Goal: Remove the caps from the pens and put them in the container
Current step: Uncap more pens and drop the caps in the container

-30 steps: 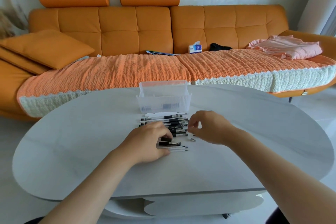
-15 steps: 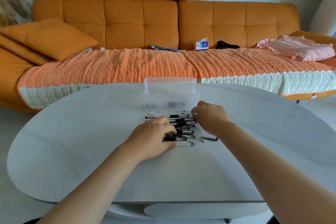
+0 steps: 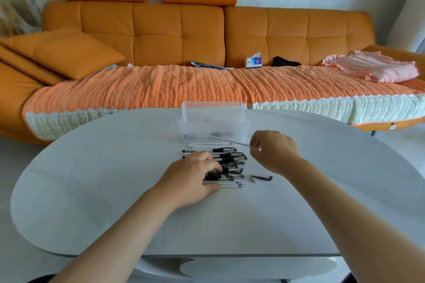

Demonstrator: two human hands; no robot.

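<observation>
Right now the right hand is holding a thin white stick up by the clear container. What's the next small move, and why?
Probably carry the thin white stick a little farther forward and drop it into the clear container. The right hand pinches it just in front of the container's wall, above the table, while the left hand rests on the pile of pens.

Pens (image 3: pixel 227 163) lie on the table (image 3: pixel 92 190) before the container (image 3: pixel 213 126).
</observation>
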